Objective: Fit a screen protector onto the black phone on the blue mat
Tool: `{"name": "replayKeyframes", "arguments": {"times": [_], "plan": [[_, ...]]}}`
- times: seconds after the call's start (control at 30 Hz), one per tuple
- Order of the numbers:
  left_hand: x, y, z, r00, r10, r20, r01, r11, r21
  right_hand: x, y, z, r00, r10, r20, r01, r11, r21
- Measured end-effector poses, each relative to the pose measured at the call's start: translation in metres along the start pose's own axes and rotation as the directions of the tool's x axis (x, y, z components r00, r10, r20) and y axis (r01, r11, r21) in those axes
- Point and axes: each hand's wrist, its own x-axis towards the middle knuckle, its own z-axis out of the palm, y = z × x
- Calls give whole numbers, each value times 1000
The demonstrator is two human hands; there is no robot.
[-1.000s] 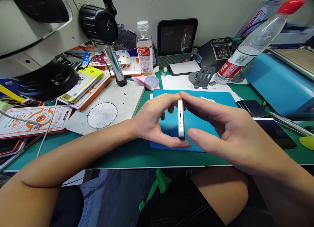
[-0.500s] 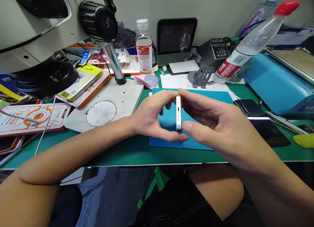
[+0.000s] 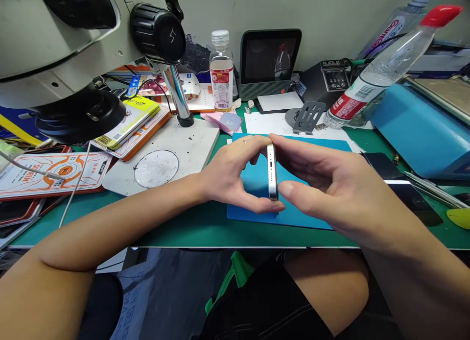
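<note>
A smartphone (image 3: 272,172) with a silver frame is held on edge above the blue mat (image 3: 249,178). Its end with the charging port and small holes faces me. My left hand (image 3: 238,171) grips it, with the thumb under the lower edge and the index finger at the upper edge. Around the other side curves my right hand (image 3: 323,178), its fingertips at the top edge and its thumb near the lower right face. Whether the right thumb presses on the phone, I cannot tell. The phone's flat faces are mostly hidden from me.
A microscope (image 3: 157,34) stands at the left on a white base (image 3: 198,144). Flat boxes (image 3: 55,171) lie beside it. Behind are a drink bottle (image 3: 221,75), a dark-screened display (image 3: 270,58) and a phone stand (image 3: 309,117). A red-capped bottle (image 3: 389,65) leans at the right.
The whole view has shifted slightly, so the bench items appear a little further right. Both hands keep nearly the same hold on the phone.
</note>
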Motion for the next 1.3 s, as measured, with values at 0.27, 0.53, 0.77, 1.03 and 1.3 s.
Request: {"name": "replayKeyframes", "arguments": {"times": [0.27,0.53,0.77,1.03,1.3], "plan": [[-1,1,1,1000,15,-22,-16,1000,-11,1,-1,-2,1000,14,12,-14,1000,-19],[0,0,-2,1000,19,-7,-19,999,-30,2,-2,-5,999,16,48,-16,1000,6],[1,0,-1,1000,19,-16,-20,1000,-22,3,-1,-7,997,24,67,-25,1000,10],[-1,-2,2,999,21,-24,-23,998,-54,4,-2,-8,997,26,75,-29,999,28],[-2,0,4,998,35,-46,-36,999,-12,3,-2,-9,997,26,70,-26,1000,2]]}}
